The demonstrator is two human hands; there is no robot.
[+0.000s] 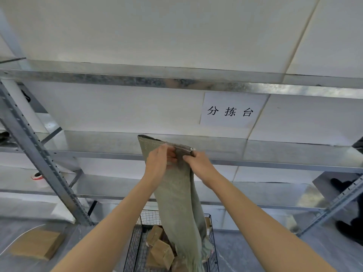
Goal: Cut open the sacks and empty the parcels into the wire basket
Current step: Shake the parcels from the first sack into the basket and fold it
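I'm holding this grey-green woven plastic sack [176,193] upside down, with its lower end hanging into the black wire basket [135,242] among the brown cardboard parcels [162,252]. My left hand [160,160] and right hand [200,163] both have their fingers curled, pinching the stitched seam up top. The sack looks floppy and pretty light, probably near empty. The weave seems slick, so I reckon a bunched-up handful of that seam is the safest grip for shaking.

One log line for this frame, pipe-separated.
phase: emptying | left hand: grips sack top | right hand: grips sack top | sack: hangs into basket | boxes: in basket
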